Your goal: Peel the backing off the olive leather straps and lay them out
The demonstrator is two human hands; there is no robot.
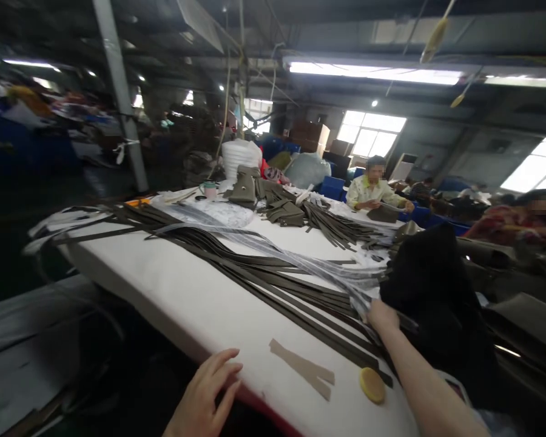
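My left hand hovers by the near edge of the white-topped table, its fingers spread and holding nothing. On the right, my right hand is closed around the end of a bundle of translucent whitish strips. Those strips stretch diagonally across the table to the far left. Beneath and beside them lie many long dark olive strips. Between my hands are a few short tan strips, crossing one another, and a round yellow disc. The fingertips of my right hand are partly hidden.
A black cloth heap is right of my right hand. Olive bags and more strips lie at the table's far side. A co-worker sits beyond, another person at far right. A metal post rises at left.
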